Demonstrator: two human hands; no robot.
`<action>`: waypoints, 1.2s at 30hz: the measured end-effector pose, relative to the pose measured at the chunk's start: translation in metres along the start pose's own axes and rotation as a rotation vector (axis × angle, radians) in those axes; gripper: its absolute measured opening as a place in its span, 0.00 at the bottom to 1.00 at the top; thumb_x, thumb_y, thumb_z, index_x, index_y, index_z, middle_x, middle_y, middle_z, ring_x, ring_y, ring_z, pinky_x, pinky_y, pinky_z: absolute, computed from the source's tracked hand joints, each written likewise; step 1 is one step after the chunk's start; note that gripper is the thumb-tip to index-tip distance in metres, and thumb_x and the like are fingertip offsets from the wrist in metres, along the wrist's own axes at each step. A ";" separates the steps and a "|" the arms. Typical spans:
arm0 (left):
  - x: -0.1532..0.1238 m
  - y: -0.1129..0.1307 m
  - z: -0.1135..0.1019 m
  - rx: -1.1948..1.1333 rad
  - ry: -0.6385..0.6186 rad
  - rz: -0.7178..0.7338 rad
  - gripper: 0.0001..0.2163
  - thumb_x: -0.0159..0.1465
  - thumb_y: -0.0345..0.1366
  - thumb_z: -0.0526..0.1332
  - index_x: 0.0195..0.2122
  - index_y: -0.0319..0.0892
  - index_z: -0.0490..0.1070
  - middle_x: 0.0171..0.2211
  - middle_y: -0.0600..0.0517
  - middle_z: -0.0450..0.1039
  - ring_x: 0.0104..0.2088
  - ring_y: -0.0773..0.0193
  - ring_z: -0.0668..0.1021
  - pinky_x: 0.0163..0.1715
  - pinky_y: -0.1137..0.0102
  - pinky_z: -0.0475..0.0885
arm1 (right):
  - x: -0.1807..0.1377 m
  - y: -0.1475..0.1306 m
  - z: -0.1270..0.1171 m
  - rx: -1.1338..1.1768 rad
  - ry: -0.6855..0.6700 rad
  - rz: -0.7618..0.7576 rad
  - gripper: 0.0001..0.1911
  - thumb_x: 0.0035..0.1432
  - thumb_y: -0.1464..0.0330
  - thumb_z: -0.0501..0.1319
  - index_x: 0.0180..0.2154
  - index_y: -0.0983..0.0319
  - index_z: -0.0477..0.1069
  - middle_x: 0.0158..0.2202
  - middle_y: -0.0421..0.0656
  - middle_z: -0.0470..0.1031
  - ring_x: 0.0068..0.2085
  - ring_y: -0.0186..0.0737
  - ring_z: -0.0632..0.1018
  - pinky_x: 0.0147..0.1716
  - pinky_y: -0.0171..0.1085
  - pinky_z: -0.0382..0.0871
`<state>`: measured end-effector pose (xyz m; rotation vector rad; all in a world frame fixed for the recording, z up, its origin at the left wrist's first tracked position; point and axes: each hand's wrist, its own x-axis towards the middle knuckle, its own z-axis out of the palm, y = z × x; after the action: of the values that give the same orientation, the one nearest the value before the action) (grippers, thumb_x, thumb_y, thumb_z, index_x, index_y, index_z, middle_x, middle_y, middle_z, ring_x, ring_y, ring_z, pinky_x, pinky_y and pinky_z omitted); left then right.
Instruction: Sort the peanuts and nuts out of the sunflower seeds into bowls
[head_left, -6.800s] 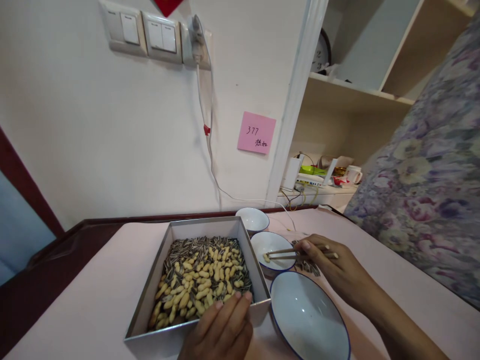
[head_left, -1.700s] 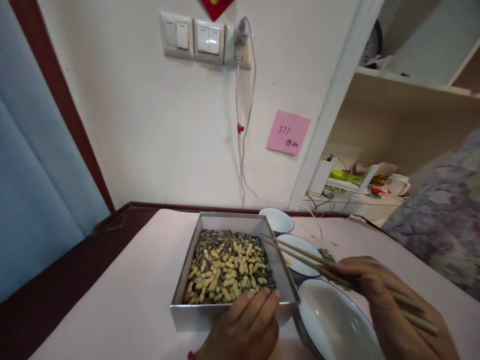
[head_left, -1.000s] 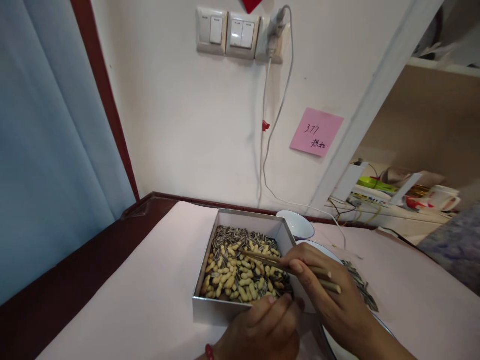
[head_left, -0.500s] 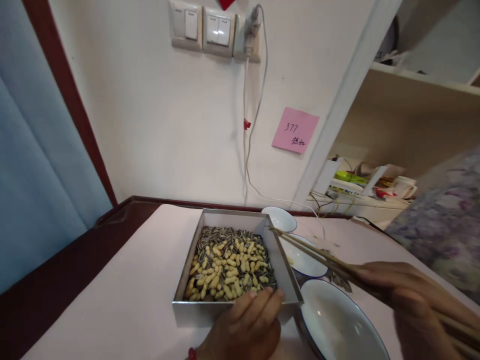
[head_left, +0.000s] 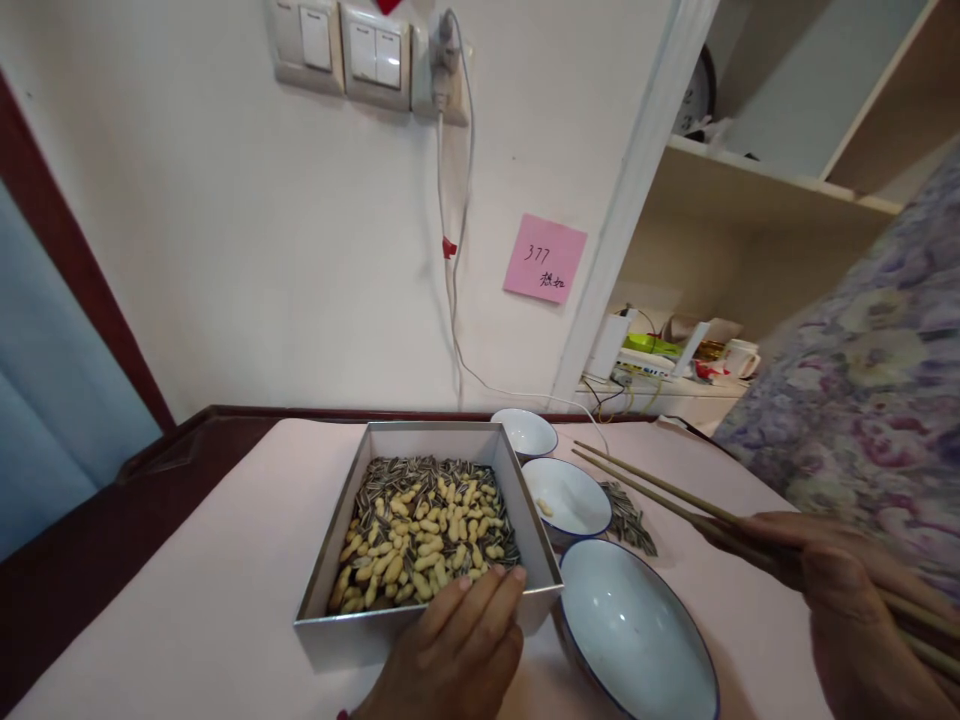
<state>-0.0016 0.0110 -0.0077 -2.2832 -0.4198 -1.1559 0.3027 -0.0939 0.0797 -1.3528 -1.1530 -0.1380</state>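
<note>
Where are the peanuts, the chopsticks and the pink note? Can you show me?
Peanuts (head_left: 429, 548): head view, on nuts near the middle of the heap.
Chopsticks (head_left: 675, 491): head view, partway along the upper stick.
Pink note (head_left: 545, 259): head view, the middle of the paper.

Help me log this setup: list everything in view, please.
Wall: one, white, back
Table: one, dark red-brown, below
Sheet: one, pale pink, on table
Box: one, silver, on sheet
Bowls: three, white, blue-rimmed, right of box
Peanuts: many, tan, box and middle bowl
Striped seeds: many, dark, box and beside middle bowl
Chopsticks: two, brown, lower right
Note: one, pink, wall
Switch plates: two, white, upper wall
Socket: one, white, beside them
Cords: some, white, below the socket
Curtain: one, blue, far left
Floral cloth: one, purplish, far right
Clock: one, dark-rimmed, upper shelf
Mug: one, white, lower shelf
Shelf clutter: uncounted, mixed, by mug
Left hand: one, on box's rim
Right hand: one, around chopsticks
</note>
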 end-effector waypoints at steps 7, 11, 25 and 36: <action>-0.001 0.006 0.001 0.036 -0.011 -0.029 0.07 0.71 0.34 0.61 0.41 0.47 0.80 0.59 0.55 0.77 0.59 0.66 0.74 0.65 0.68 0.61 | 0.005 -0.071 0.076 0.098 -0.429 -0.151 0.11 0.69 0.59 0.59 0.41 0.49 0.81 0.42 0.39 0.84 0.42 0.37 0.85 0.39 0.28 0.82; -0.004 0.010 0.004 0.104 -0.030 -0.041 0.07 0.71 0.37 0.61 0.41 0.48 0.80 0.59 0.55 0.77 0.60 0.65 0.74 0.60 0.70 0.66 | 0.001 -0.091 0.115 0.221 -0.620 -0.163 0.11 0.70 0.61 0.59 0.40 0.50 0.81 0.38 0.38 0.83 0.41 0.34 0.84 0.37 0.24 0.80; -0.001 0.006 0.000 0.120 -0.022 0.021 0.06 0.71 0.38 0.63 0.43 0.48 0.81 0.56 0.55 0.79 0.59 0.64 0.76 0.57 0.70 0.66 | -0.004 -0.093 0.161 0.307 -0.711 -0.009 0.19 0.70 0.55 0.58 0.33 0.57 0.81 0.33 0.42 0.82 0.36 0.37 0.83 0.34 0.31 0.78; -0.002 0.006 0.000 0.121 -0.020 0.009 0.07 0.71 0.38 0.62 0.44 0.48 0.80 0.59 0.55 0.77 0.59 0.64 0.75 0.57 0.70 0.67 | 0.000 -0.100 0.143 0.267 -0.582 -0.117 0.14 0.70 0.60 0.59 0.34 0.53 0.82 0.32 0.37 0.83 0.35 0.32 0.84 0.34 0.24 0.79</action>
<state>0.0003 0.0064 -0.0114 -2.1913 -0.4745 -1.0742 0.1551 -0.0091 0.1188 -1.1122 -1.6697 0.3385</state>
